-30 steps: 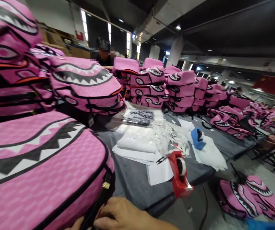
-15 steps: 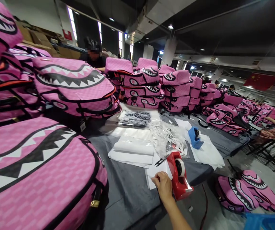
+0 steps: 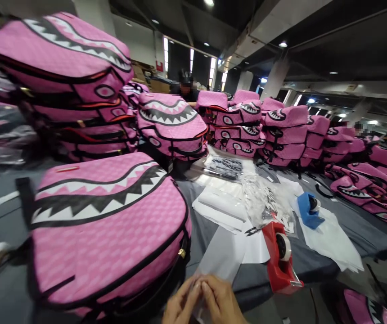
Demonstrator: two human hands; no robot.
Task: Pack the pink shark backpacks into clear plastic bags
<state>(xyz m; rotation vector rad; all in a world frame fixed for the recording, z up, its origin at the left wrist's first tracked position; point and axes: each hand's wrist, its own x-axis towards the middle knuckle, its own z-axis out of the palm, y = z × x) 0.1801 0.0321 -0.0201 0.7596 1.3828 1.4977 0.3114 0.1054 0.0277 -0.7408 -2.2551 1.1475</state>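
Note:
At the bottom middle, my left hand (image 3: pixel 180 306) and my right hand (image 3: pixel 222 303) meet with fingertips pinched together on the near edge of a clear plastic bag (image 3: pixel 222 258). The bag lies flat on the grey table (image 3: pixel 210 225), stretching away from my hands. A pink backpack (image 3: pixel 109 225) with a shark-mouth print lies just left of my hands, its zipper side facing me. A red tape dispenser (image 3: pixel 279 261) stands right of the bag, near the table's front edge.
White sheets (image 3: pixel 220 202), a bundle of tags in clear plastic (image 3: pixel 267 202) and a blue tape dispenser (image 3: pixel 308 209) lie further back. Stacks of pink backpacks (image 3: pixel 247 128) fill the left and far side. A person (image 3: pixel 186 90) stands behind them.
My right hand was beside the red dispenser touching the sheets; it has come back toward me with a clear bag, and my left hand has joined it. The view swung left.

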